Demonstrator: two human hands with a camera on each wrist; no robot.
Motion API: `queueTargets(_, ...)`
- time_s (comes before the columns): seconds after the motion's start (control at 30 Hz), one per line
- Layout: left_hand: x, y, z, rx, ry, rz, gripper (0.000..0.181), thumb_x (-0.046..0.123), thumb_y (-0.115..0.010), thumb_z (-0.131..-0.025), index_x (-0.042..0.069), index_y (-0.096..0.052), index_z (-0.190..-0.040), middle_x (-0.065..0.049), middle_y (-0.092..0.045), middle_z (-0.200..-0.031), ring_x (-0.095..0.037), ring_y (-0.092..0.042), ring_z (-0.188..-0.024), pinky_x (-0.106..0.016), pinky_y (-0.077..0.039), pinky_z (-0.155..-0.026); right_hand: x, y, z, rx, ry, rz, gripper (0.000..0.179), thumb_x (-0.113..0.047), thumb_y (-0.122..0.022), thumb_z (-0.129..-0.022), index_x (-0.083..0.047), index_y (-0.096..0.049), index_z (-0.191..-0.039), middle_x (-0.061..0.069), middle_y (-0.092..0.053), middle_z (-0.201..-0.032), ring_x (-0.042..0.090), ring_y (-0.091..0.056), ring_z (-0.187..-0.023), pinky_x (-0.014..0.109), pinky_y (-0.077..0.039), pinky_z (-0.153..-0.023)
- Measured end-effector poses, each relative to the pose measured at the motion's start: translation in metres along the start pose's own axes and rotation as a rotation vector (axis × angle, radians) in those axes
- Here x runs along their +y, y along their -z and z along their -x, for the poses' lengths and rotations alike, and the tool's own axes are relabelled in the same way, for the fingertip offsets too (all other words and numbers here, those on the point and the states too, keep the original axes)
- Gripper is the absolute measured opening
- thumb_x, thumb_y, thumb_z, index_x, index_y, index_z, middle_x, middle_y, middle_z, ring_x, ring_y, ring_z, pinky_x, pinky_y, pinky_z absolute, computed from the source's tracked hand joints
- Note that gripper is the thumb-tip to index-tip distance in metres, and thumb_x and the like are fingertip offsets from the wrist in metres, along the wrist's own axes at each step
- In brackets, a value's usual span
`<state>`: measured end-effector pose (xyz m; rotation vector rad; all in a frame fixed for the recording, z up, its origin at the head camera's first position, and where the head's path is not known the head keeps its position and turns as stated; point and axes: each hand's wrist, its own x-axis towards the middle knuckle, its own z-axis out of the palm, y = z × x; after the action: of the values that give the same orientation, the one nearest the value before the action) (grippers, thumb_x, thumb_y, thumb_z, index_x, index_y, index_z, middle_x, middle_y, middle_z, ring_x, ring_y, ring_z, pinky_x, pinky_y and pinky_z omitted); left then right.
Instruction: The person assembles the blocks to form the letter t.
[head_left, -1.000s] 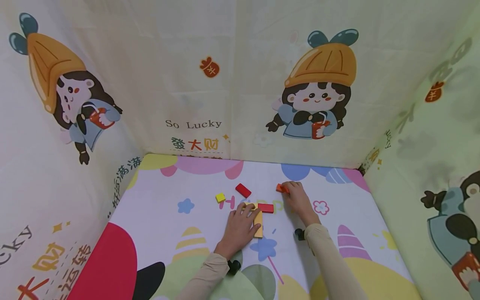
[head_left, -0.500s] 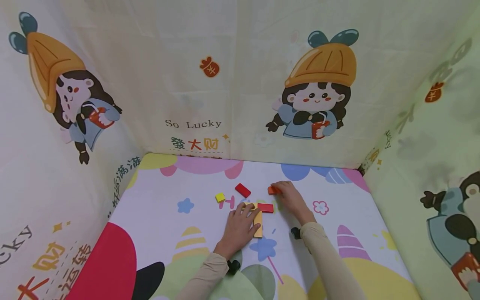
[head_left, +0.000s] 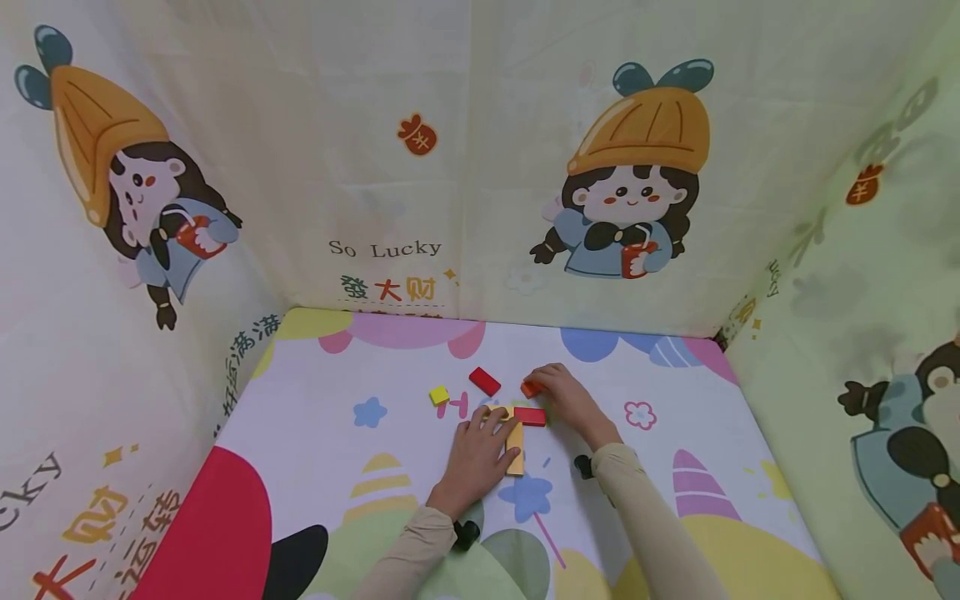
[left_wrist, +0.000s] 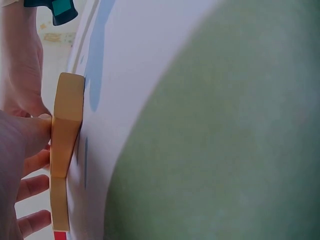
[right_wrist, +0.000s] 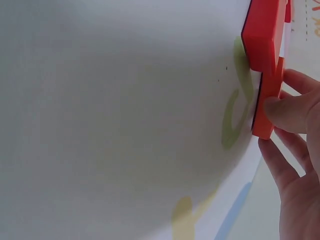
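Note:
My left hand point(head_left: 476, 458) lies over two pale wooden blocks set at an angle, its fingers spread and touching them. One wooden block point(head_left: 515, 457) points toward me; the other is partly hidden under the fingers. In the left wrist view, thumb and fingertips rest against the wooden block point(left_wrist: 67, 100). A red block point(head_left: 530, 417) sits at the corner, right of the fingertips. Just beyond it, my right hand point(head_left: 572, 404) pinches an orange block point(head_left: 530, 389). The right wrist view has the thumb on the orange block point(right_wrist: 268, 97), close behind the red block point(right_wrist: 261, 45).
A second red block point(head_left: 484, 381) lies behind the left hand, and a small yellow block point(head_left: 439, 396) is left of it. The table point(head_left: 315, 433) has a patterned cover, bounded by printed cloth walls point(head_left: 487, 167) at the back and sides.
My right hand has moved left with the orange block, bringing it from the far right to just behind the corner red block. The left hand has stayed on the wooden blocks.

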<state>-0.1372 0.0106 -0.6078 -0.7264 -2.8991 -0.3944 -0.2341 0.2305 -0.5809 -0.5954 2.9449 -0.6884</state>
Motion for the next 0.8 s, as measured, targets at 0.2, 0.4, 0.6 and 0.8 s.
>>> queueTargets(0.2,-0.001,0.0,0.0,-0.017,0.012,-0.007,0.056,0.052,-0.061,-0.101,0.029,-0.053,-0.152,0.0,-0.053,-0.152,-0.027,-0.042,-0.144,-0.049,-0.051,-0.103,-0.005,-0.004,-0.003,-0.026,0.036,-0.016,0.042,0.006,-0.065,-0.096,-0.017,-0.072,-0.131,0.005,-0.066,-0.14,0.029,-0.05,-0.138,0.047,-0.048,-0.115)
queueTargets(0.4,-0.001,0.0,-0.001,-0.027,0.015,-0.002,0.057,0.053,-0.061,-0.101,0.03,-0.053,-0.152,0.0,-0.053,-0.153,-0.028,-0.042,-0.145,-0.051,-0.051,-0.104,-0.007,-0.009,-0.006,-0.034,0.054,-0.053,0.045,0.009,-0.064,-0.095,-0.017,-0.071,-0.132,0.007,-0.061,-0.148,0.031,-0.047,-0.143,0.049,-0.047,-0.117)
queueTargets(0.6,-0.001,-0.001,-0.001,-0.022,0.013,0.003,0.056,0.052,-0.061,-0.101,0.03,-0.054,-0.152,0.0,-0.053,-0.153,-0.028,-0.042,-0.144,-0.05,-0.051,-0.103,-0.007,-0.013,-0.005,0.005,-0.015,0.006,0.047,0.006,-0.065,-0.096,-0.013,-0.065,-0.139,0.013,-0.057,-0.149,0.036,-0.048,-0.142,0.055,-0.043,-0.118)
queueTargets(0.8,0.0,-0.001,-0.001,-0.018,0.015,-0.009,0.056,0.052,-0.061,-0.101,0.03,-0.053,-0.152,0.001,-0.053,-0.152,-0.026,-0.042,-0.143,-0.048,-0.051,-0.102,-0.006,-0.014,-0.004,0.088,-0.129,0.041,0.043,-0.011,-0.067,-0.1,-0.007,-0.06,-0.142,0.017,-0.061,-0.144,0.039,-0.057,-0.131,0.057,-0.048,-0.111)
